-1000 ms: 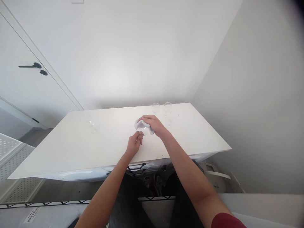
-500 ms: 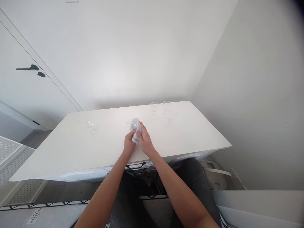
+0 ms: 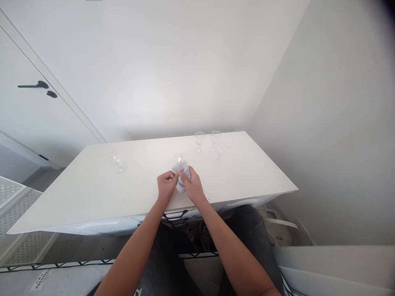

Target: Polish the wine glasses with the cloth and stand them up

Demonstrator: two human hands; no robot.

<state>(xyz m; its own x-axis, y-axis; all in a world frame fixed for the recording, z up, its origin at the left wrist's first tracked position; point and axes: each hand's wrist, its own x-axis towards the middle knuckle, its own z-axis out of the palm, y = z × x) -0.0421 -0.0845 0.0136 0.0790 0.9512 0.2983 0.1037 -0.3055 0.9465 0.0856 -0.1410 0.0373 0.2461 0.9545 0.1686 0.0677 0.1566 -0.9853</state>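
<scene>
Both of my hands meet over the front middle of a white table [image 3: 92, 193]. My left hand [image 3: 166, 187] is closed in a pinch on the lower part of a clear stemmed glass [image 3: 180, 158]. My right hand [image 3: 191, 186] is closed on a small white cloth [image 3: 182, 174] that is wrapped round the glass below its bowl. The rim of the glass sticks up above the cloth.
Three clear stemmed glasses [image 3: 212, 142] stand at the back right of the table. Two more glasses [image 3: 116, 161] stand at the back left. A white door with a black handle [image 3: 33, 86] is on the left; a white perforated panel [image 3: 12, 213] stands lower left.
One second ago my right hand held the cloth further back and right. Both hands have since come together nearer me, with the cloth now wrapped lower on the glass.
</scene>
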